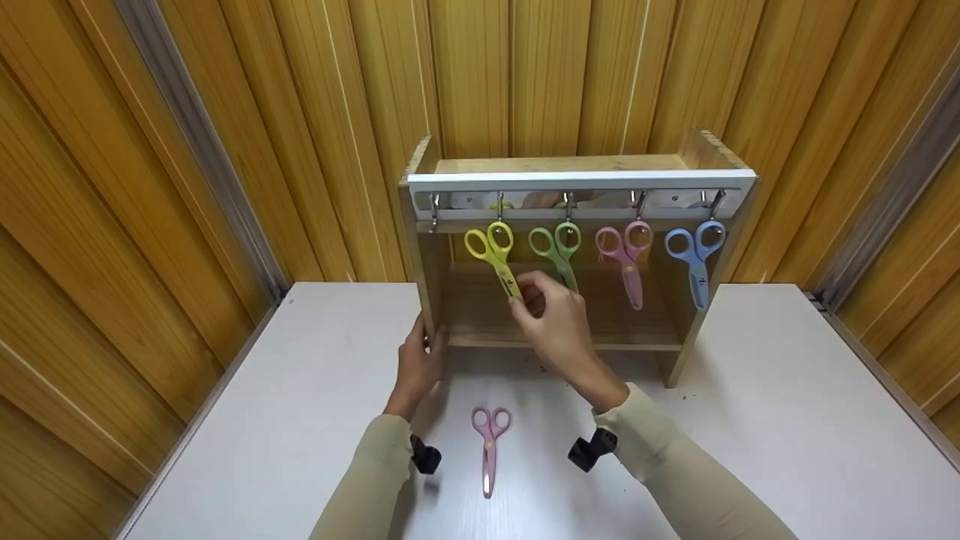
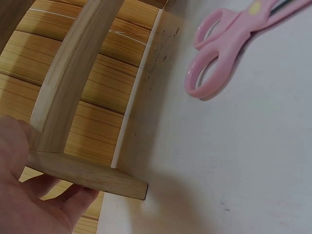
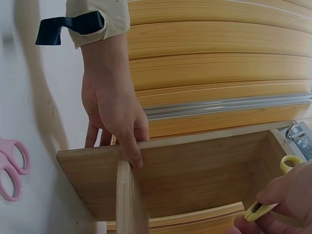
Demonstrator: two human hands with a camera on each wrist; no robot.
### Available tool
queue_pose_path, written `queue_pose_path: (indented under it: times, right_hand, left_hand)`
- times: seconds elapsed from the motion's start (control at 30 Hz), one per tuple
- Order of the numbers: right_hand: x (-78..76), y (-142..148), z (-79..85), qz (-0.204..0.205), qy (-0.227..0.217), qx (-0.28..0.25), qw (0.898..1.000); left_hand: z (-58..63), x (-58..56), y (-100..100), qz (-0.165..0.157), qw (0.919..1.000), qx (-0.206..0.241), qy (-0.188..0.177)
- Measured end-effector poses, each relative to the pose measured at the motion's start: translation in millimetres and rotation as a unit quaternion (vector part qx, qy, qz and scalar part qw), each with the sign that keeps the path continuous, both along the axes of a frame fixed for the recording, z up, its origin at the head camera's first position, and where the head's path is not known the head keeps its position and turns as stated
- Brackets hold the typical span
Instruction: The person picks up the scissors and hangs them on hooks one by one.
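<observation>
My right hand point(image 1: 556, 319) pinches the blade end of the yellow scissors point(image 1: 491, 253), whose right handle loop is at the second hook from the left. In the right wrist view, thumb and fingers close around the yellow blades point(image 3: 261, 209). My left hand point(image 1: 421, 364) grips the lower left side panel point(image 2: 87, 175) of the wooden shelf point(image 1: 562, 346), thumb on its inner face. Green scissors point(image 1: 556, 244), partly behind my right hand, hang beside the yellow pair. Pink scissors point(image 1: 626, 255) and blue scissors point(image 1: 696, 259) hang farther right. Another pink pair of scissors point(image 1: 489, 446) lies on the table.
A metal rail point(image 1: 581, 180) with several hooks runs along the shelf's upper front. The leftmost hook point(image 1: 434, 210) stands by the left panel. Wood-slatted walls point(image 1: 472, 75) enclose the white table point(image 1: 322, 360) behind and at both sides.
</observation>
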State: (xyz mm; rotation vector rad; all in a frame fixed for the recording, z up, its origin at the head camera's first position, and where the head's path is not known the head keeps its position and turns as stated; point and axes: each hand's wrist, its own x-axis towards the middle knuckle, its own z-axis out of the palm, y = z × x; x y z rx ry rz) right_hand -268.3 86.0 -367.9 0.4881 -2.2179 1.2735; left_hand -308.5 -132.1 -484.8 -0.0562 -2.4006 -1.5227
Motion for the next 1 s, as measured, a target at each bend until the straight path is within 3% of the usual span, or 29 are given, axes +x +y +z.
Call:
queue_pose_path:
  times: [0.63, 1.0]
  right_hand:
    - [-10.7, -9.3, -7.0, 0.010, -0.027, -0.011, 1.000]
    - [-12.6, -10.3, -9.0, 0.009, -0.030, -0.015, 0.999]
  left_hand:
    - [2.0, -0.4, 2.5, 0.000, 0.9996, 0.012, -0.024]
    - [0.3, -1.5, 0.9, 0.002, 0.9999, 0.003, -0.011]
